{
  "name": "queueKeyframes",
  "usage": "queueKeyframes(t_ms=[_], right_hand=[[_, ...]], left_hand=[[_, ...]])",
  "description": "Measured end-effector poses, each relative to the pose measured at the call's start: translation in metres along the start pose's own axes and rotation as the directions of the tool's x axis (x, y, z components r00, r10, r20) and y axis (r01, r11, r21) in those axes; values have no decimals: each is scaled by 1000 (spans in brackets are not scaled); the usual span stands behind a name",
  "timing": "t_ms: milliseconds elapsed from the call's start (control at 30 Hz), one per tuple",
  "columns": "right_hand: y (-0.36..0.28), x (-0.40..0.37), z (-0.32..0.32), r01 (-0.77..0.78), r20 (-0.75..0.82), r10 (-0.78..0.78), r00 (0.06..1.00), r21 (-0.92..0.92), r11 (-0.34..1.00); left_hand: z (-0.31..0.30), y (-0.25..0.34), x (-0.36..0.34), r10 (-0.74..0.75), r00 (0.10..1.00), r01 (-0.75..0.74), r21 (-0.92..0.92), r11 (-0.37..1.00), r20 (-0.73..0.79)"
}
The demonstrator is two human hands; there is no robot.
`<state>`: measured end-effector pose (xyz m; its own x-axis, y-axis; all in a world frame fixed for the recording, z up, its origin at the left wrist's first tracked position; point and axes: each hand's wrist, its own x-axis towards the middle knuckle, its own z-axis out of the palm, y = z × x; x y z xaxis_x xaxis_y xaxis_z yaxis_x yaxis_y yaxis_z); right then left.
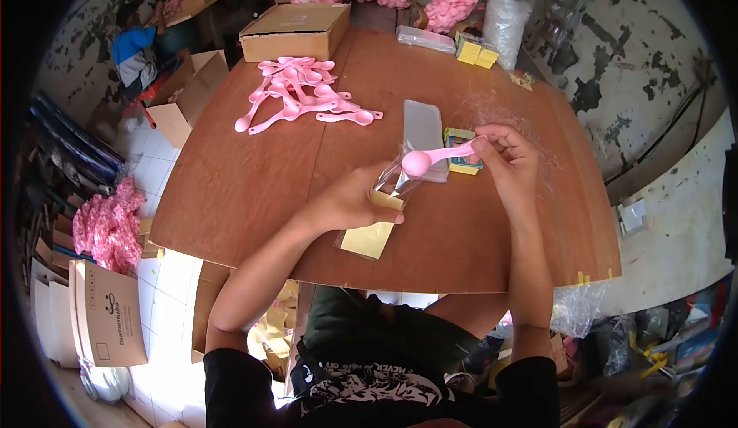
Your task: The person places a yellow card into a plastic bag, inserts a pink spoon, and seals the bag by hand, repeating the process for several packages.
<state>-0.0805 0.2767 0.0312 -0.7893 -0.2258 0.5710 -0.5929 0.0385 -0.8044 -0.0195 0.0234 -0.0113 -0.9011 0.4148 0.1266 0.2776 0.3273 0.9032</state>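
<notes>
Between the thumb and fingers of my right hand (503, 155) is the handle end of a pink measuring spoon (417, 163), its bowl pointing left. My left hand (357, 201) grips a clear plastic bag (393, 178) with a yellow card (367, 240) in it. The spoon's bowl overlaps the bag's upper end in this view. Behind the spoon lie a stack of clear bags (423, 121) and a small stack of printed cards (463, 168). A loose pile of pink spoons (296, 94) rests farther back on the wooden table (223, 190).
A closed cardboard box (296, 28) stands at the table's back left. At the back right are a clear plastic case (425, 39), yellow card stacks (477, 50) and a bag of clear wrappers (509, 17). A person (137, 48) sits low at the far left.
</notes>
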Motion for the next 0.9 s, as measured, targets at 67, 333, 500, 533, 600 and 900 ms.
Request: queueKeyframes(t_ms=[67,333,500,533,600,900], right_hand=[[-2,0,1,-16,51,18,999,-26,1000],[11,-1,4,-30,81,35,996,-59,998],[13,-3,4,-40,88,45,995,-51,998],[14,-3,4,-36,93,40,995,-42,998],[14,-3,4,-35,96,38,995,-34,999],[15,-9,16,-100,152,104,983,-30,995]], left_hand=[[2,-6,1,23,1000,-23,43,999,2],[2,-6,3,40,998,-41,17,999,39],[3,-3,5,72,997,-72,13,997,36],[2,-2,4,68,996,-67,-14,998,52],[2,0,4,63,996,-60,-43,997,70],[4,3,4,66,994,-68,24,997,88]])
